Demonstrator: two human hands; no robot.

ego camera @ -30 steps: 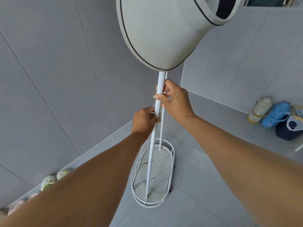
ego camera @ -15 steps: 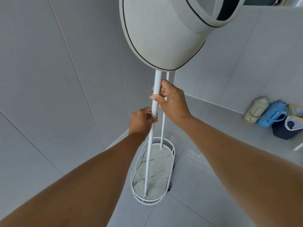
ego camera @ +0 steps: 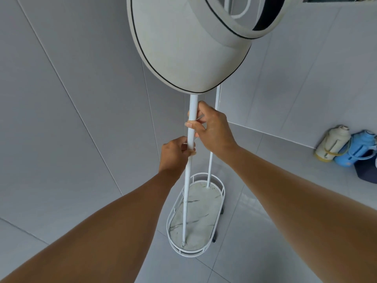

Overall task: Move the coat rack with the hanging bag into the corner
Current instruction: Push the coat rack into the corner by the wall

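Coat rack (ego camera: 190, 160) upright, pole vertical, both hands gripping

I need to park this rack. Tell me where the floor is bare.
Bare tiles lie between the rack base and the two walls' corner, and to the right of the base up to the flasks. It is crowded far right, where flasks and a dark bag line the wall.

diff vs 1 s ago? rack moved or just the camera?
The coat rack has rolled deeper toward the corner: its oval base now sits closer to the left wall, and the items along that wall have left the view. No grasp change: left hand and right hand still clamp the front pole, bag still hanging, bottles unmoved.
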